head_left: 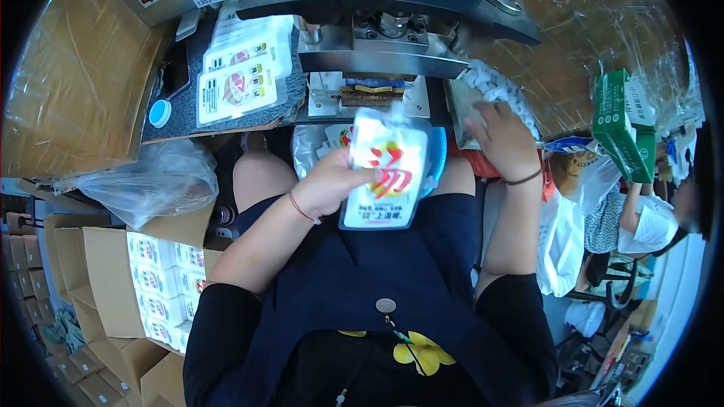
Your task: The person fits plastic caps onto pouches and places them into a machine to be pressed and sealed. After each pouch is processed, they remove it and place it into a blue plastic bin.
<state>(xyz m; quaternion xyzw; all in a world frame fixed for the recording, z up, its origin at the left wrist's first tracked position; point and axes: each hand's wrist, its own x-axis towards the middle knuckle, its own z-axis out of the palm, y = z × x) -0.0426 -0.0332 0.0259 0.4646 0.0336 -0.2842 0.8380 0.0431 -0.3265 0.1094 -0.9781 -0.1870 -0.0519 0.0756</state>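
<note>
My left hand point(332, 182) is closed on a flat white spout pouch point(386, 207) with red and yellow print, thumb across its front. The pouch stands upright over my lap, its spout end toward the press. My right hand point(509, 139) reaches over the right side of the bench, beside a heap of small white pieces point(498, 84). Its fingers are stretched out and slightly apart, the tips a little blurred; I see nothing in them. The sealing press point(381, 64) stands in front of me, its metal bar above a small block.
Stacked printed pouches point(237, 89) lie on the bench at left, near a blue-white cap point(160, 113) and a phone point(175, 69). A carton point(113, 283) holds several packed pouches at lower left. A green box point(622, 124) stands at right; another person point(647, 222) sits beyond.
</note>
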